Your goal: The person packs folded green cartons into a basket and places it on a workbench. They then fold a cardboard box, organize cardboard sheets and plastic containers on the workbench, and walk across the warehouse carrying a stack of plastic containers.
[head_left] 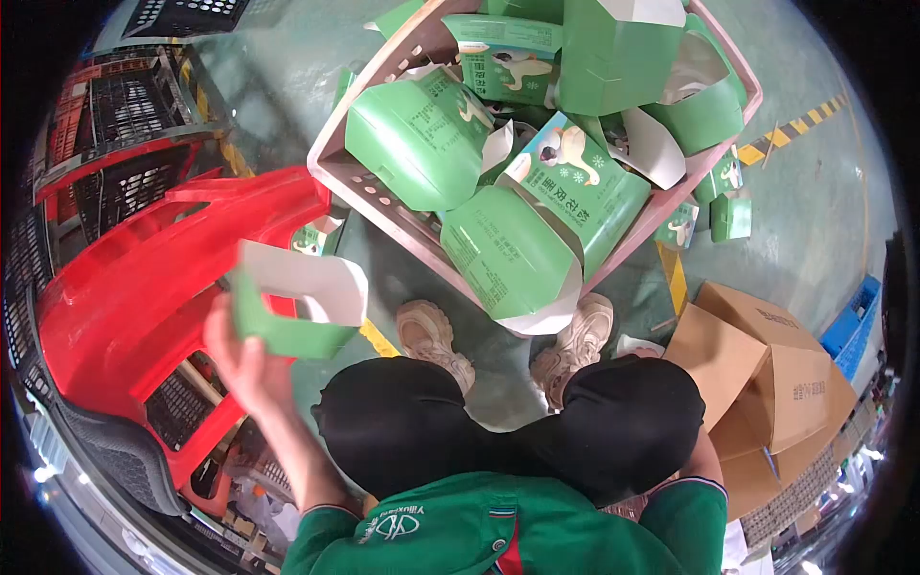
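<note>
My left hand (240,359) is closed on the wall of a green carton (307,337), holding it up over the left side. The carton's top is open and its white inside shows. Beyond my feet stands a pink crate (331,153) heaped with green cartons, among them a printed one (585,187) with a picture on it and a plain green one (508,254) at the near edge. Of my right arm (704,455) only a short part shows beside the right knee; the hand itself is hidden.
A red plastic chair (144,259) stands at my left, close to the held carton. Brown cardboard boxes (767,374) lie at the right, near a blue bin (851,326). Small green boxes (731,216) rest on the floor beyond the crate's right side. Black crates (129,125) are stacked far left.
</note>
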`<state>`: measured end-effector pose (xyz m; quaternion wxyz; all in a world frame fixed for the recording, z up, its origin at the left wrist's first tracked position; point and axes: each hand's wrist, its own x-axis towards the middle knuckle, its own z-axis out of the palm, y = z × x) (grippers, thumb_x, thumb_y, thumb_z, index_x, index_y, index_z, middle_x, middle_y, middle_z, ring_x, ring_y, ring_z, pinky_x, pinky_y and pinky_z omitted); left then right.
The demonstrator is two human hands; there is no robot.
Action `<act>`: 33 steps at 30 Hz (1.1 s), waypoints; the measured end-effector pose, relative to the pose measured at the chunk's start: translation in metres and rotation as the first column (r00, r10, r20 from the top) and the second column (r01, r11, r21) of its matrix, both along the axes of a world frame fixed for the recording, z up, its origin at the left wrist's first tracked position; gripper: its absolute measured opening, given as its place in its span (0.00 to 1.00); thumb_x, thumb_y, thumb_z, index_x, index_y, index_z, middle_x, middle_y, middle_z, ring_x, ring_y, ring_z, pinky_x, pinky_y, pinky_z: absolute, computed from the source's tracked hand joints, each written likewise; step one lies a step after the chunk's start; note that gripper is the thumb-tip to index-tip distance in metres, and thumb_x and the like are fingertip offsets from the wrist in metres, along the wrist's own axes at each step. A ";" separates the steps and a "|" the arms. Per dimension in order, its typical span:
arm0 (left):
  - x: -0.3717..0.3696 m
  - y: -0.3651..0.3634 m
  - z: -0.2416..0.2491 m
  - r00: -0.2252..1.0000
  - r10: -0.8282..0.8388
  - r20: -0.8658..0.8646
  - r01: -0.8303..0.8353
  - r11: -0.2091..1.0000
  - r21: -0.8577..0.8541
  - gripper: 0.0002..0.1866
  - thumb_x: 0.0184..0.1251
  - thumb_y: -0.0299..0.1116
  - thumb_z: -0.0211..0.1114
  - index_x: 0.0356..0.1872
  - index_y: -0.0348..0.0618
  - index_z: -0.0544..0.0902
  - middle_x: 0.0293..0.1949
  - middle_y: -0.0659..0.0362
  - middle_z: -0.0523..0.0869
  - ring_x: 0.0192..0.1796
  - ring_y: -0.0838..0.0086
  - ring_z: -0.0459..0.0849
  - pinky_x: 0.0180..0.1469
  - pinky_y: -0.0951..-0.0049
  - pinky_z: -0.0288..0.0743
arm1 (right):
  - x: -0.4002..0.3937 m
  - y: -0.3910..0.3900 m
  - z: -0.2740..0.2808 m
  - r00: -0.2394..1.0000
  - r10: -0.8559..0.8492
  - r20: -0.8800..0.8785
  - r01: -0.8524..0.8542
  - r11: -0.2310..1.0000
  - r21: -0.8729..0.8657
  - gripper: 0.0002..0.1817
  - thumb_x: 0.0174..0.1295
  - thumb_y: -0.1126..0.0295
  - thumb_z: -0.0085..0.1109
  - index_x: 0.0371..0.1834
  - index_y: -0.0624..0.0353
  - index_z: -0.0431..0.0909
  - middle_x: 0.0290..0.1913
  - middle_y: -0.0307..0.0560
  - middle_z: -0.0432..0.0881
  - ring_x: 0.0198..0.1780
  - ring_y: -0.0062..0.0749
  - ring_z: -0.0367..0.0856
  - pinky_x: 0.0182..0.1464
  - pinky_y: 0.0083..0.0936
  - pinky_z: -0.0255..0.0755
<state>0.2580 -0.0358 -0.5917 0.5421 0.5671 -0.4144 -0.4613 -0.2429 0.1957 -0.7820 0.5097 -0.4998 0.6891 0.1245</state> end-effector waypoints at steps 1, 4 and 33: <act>-0.003 -0.019 0.022 0.984 -0.118 0.132 0.140 0.974 -0.176 0.27 0.55 0.24 0.58 0.60 0.44 0.65 0.64 0.54 0.62 0.65 0.64 0.62 0.61 0.61 0.61 | 0.000 -0.004 0.004 1.000 -0.005 -0.004 0.005 0.999 -0.032 0.11 0.46 0.67 0.55 0.34 0.57 0.71 0.30 0.55 0.77 0.37 0.52 0.77 0.36 0.41 0.68; -0.042 -0.067 0.070 0.911 -0.359 0.202 0.410 0.843 -0.350 0.29 0.56 0.22 0.56 0.62 0.47 0.63 0.65 0.48 0.58 0.67 0.58 0.56 0.63 0.59 0.59 | 0.003 -0.018 0.020 1.000 -0.024 -0.012 0.022 0.988 -0.152 0.11 0.46 0.68 0.55 0.33 0.57 0.71 0.30 0.56 0.77 0.37 0.53 0.77 0.36 0.40 0.68; 0.005 -0.040 -0.123 0.482 -0.308 0.820 0.280 0.941 0.189 0.17 0.54 0.27 0.60 0.47 0.46 0.77 0.52 0.54 0.73 0.57 0.63 0.71 0.58 0.67 0.63 | 0.043 -0.301 0.227 0.783 -0.123 0.609 0.609 0.346 -0.713 0.15 0.61 0.66 0.50 0.45 0.67 0.71 0.42 0.44 0.75 0.42 0.25 0.73 0.46 0.21 0.65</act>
